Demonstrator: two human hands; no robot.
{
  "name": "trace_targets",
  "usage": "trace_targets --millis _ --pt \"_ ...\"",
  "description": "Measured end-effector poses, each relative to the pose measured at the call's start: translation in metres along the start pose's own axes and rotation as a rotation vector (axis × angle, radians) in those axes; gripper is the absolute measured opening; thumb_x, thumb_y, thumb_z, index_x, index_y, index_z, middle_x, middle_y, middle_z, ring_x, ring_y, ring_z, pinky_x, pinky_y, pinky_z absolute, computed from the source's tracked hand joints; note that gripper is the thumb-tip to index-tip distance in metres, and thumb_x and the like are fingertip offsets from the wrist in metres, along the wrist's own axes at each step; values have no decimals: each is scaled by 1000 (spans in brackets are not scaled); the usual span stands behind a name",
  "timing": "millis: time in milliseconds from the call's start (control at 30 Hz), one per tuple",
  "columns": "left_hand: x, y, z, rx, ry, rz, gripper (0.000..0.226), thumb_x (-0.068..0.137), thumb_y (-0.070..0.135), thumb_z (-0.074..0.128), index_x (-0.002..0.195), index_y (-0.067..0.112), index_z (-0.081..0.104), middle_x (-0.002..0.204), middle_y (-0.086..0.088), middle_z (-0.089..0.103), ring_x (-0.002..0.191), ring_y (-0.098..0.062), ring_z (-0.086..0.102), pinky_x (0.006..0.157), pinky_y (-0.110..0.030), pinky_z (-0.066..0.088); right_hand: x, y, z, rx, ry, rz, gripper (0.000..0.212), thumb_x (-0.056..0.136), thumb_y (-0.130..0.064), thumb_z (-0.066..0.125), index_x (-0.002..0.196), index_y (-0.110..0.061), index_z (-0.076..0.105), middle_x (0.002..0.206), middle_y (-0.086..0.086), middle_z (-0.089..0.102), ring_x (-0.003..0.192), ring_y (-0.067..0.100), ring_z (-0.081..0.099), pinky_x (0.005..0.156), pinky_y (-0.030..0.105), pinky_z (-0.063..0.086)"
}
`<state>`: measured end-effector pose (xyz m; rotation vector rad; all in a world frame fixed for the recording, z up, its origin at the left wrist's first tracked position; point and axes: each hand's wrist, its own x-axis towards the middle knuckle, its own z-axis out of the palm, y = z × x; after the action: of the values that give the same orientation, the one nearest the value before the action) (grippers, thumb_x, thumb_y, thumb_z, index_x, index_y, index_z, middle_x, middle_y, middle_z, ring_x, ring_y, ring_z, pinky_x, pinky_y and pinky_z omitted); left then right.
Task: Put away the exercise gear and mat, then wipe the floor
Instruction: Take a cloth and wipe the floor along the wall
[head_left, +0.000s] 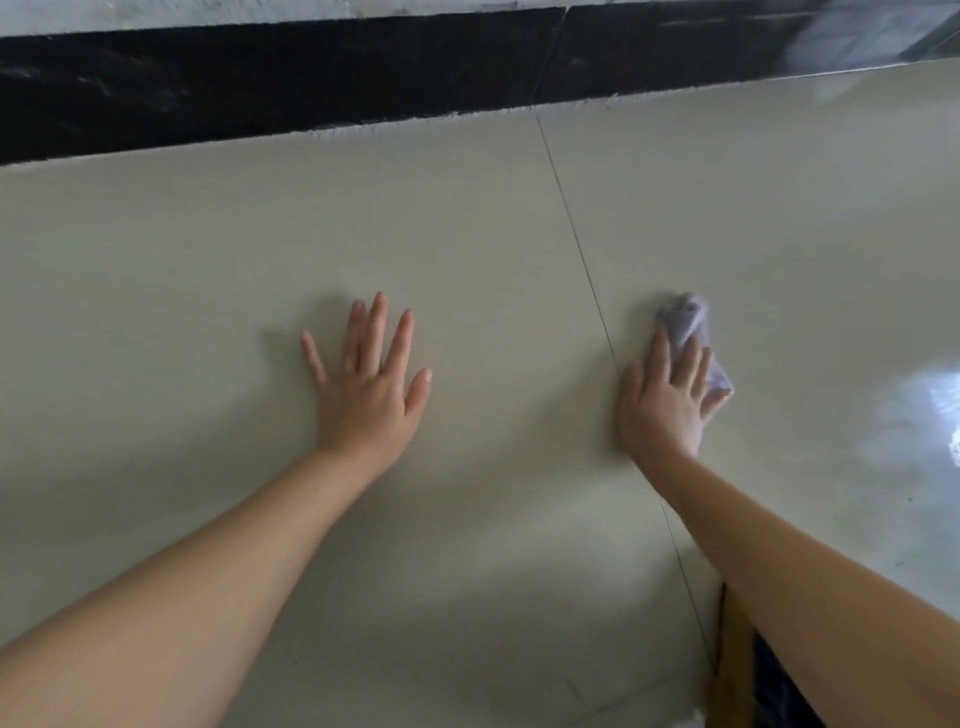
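Since no gear or mat shows, stage: floor wiping, judged the last part.
Left hand (366, 387): flat, fingers spread on the tiled floor (208, 260).
Right hand (667, 400): straight fingers press a lilac cloth (688, 322) to the tile.
Left: more floor, likely.

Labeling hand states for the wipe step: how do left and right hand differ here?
The left hand lies flat and bare on the floor, fingers spread; the right hand presses a crumpled pale purple cloth, fingers closer together. The left sits left of the tile seam, the right just past it. Both palms face down.
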<state>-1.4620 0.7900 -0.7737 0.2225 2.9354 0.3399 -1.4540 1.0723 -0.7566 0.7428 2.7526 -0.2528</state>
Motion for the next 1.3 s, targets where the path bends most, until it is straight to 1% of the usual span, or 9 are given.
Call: trace_targets --millis 167,267,533,633,833,933,1067,1233,1300 --pt "26 45 -29 -53 -40 -162 57 99 44 25 151 27 9 160 0 -4 147 -18 -6 107 -65 -9 -102 -48 42 -296 -99 -1182 54 97 -43 29 149 -29 26 156 6 26 146 26 11 112 58 7" --pt "35 43 -39 -68 -42 -213 57 99 45 21 151 29 2 159 2 -8 146 -16 -10 108 -64 -11 -49 -26 24 -490 -147 -1465 53 96 -41 29 148 -34 26 157 2 24 145 24 19 111 56 13" --pt "12 10 -26 11 -312 -260 61 98 49 21 151 27 -2 157 -1 -19 146 -20 -14 111 -63 2 57 23 -47 112 -94 256 53 101 -38 16 152 -29 8 161 5 -6 147 24 -5 114 60 -1" --pt "11 8 -24 -25 -357 -260 65 98 49 25 150 29 -9 155 0 -28 143 -20 -23 110 -64 -3 32 -36 -25 28 -109 100 57 101 -40 20 153 -22 6 160 10 -9 146 29 -10 112 58 -7" --pt "14 22 -26 -28 -371 -357 71 96 52 25 150 23 -11 155 3 -27 143 -19 -24 110 -63 -6 -4 -134 1 -364 -252 -1193 58 98 -46 14 152 -27 4 161 5 -5 147 24 -7 116 54 -5" --pt "17 25 -27 -7 -377 -389 71 97 53 23 149 21 -12 155 2 -26 143 -20 -23 112 -61 -3 64 -114 -22 -548 -247 -1437 59 97 -46 6 151 -28 -4 160 5 -9 147 23 -7 119 48 -3" --pt "17 29 -25 -41 -367 -424 72 97 51 24 149 21 -16 154 1 -29 143 -20 -23 112 -60 -4 164 -35 -66 -515 -185 -1087 63 99 -50 14 150 -24 -13 159 13 -13 147 29 -7 117 54 9" --pt "26 60 -14 -38 -199 -555 72 97 44 33 150 8 3 158 -13 -9 146 -29 -7 115 -55 2 211 -44 -91 -113 -137 -40 65 100 -45 30 153 -14 7 157 21 -3 145 36 2 113 56 8" --pt "35 89 -10 -57 -103 -511 63 92 38 35 146 5 29 155 -17 20 144 -32 20 110 -61 18 180 -64 -74 -107 -118 -82 63 100 -41 30 153 -13 10 158 21 -3 145 37 -1 114 56 2"
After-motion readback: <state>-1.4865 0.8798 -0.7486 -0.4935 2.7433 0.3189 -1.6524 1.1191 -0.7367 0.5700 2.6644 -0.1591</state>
